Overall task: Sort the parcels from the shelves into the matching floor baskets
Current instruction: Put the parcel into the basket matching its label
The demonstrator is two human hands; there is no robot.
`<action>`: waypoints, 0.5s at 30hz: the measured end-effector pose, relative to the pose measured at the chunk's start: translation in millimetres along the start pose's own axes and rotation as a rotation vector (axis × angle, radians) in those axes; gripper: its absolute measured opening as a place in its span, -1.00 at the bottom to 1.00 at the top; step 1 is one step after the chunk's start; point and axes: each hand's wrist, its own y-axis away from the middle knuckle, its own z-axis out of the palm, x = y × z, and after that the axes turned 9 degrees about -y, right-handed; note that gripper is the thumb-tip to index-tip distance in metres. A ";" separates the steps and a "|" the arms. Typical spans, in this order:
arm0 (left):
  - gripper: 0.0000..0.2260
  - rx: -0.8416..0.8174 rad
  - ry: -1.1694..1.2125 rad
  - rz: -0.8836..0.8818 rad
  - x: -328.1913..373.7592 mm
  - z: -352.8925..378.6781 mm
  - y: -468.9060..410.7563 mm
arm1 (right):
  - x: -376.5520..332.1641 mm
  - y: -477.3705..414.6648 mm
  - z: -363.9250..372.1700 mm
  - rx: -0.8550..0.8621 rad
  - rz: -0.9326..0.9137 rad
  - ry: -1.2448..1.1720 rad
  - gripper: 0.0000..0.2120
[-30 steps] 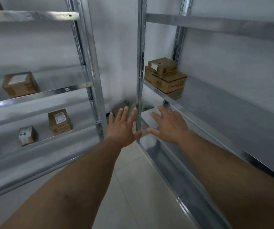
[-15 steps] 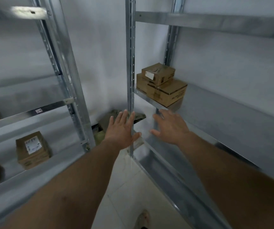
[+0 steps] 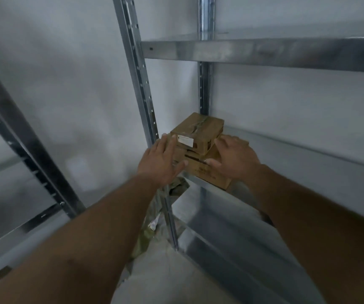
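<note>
Spread and empty, left hand (image 3: pixel 159 163) and right hand (image 3: pixel 233 159) are flanking a small brown cardboard parcel (image 3: pixel 200 132) atop a larger cardboard box (image 3: pixel 207 175); neither lifted yet.

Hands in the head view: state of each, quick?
Left hand: open, fingers straight beside the top box, gripping nothing.
Right hand: open, fingers spread in front of the bottom box, gripping nothing.
</note>
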 end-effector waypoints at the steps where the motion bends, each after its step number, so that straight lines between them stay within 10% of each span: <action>1: -0.29 -0.005 0.025 0.004 -2.8 1.4 -9.8 | 1.6 -9.0 1.6 0.002 0.024 0.000 -0.40; 15: -0.39 -0.193 0.447 0.078 -43.8 22.4 -150.2 | -19.0 -102.1 12.5 -0.049 0.438 -0.196 -0.43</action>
